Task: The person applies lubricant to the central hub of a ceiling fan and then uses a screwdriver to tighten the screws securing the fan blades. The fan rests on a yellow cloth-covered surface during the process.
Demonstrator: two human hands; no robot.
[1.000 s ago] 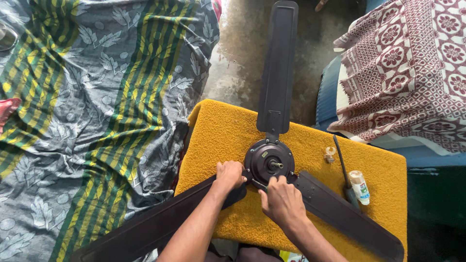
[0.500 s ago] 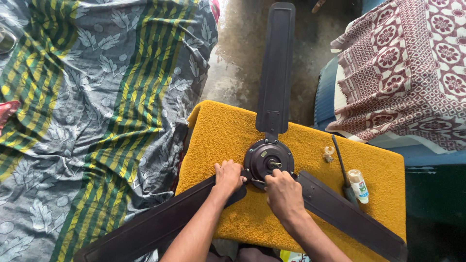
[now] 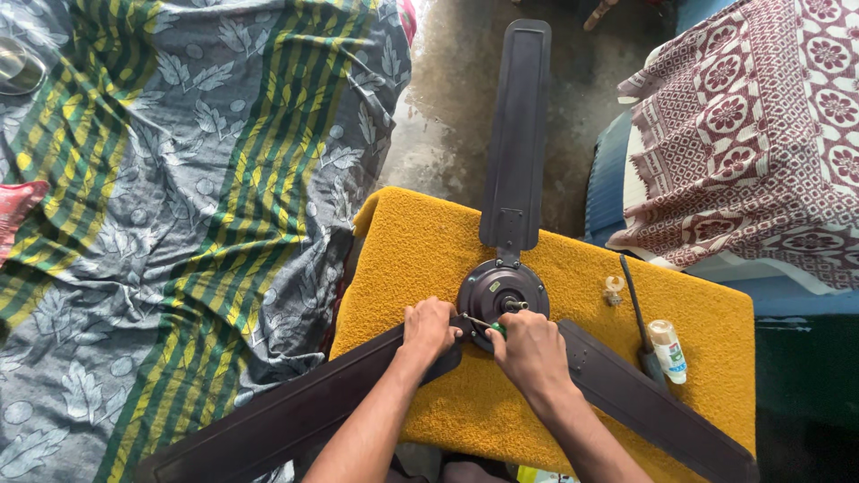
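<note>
Ceiling fan (image 3: 503,291) on yellow cushion (image 3: 420,241), left hand (image 3: 428,327) gripping blade root, right hand (image 3: 530,351) fisted around small screwdriver (image 3: 483,324)

Screwdriver (image 3: 483,324) tip perhaps hidden

Yellow terry cloth (image 3: 420,241) covers the counter. On its right side: small clear cap-like piece (image 3: 614,286), long dark tool (image 3: 633,309) lying roughly lengthwise, small white bottle with a label (image 3: 667,351) just beside the tool's lower end. Left: bed under a grey leaf-print sheet with green-yellow stripes (image 3: 179,224), red item (image 3: 18,206) at its left edge, shiny metal object (image 3: 18,67) top-left corner. Upper right: maroon-and-white patterned fabric (image 3: 761,134) over a blue surface (image 3: 608,170). Wet concrete floor (image 3: 447,116) between
</note>
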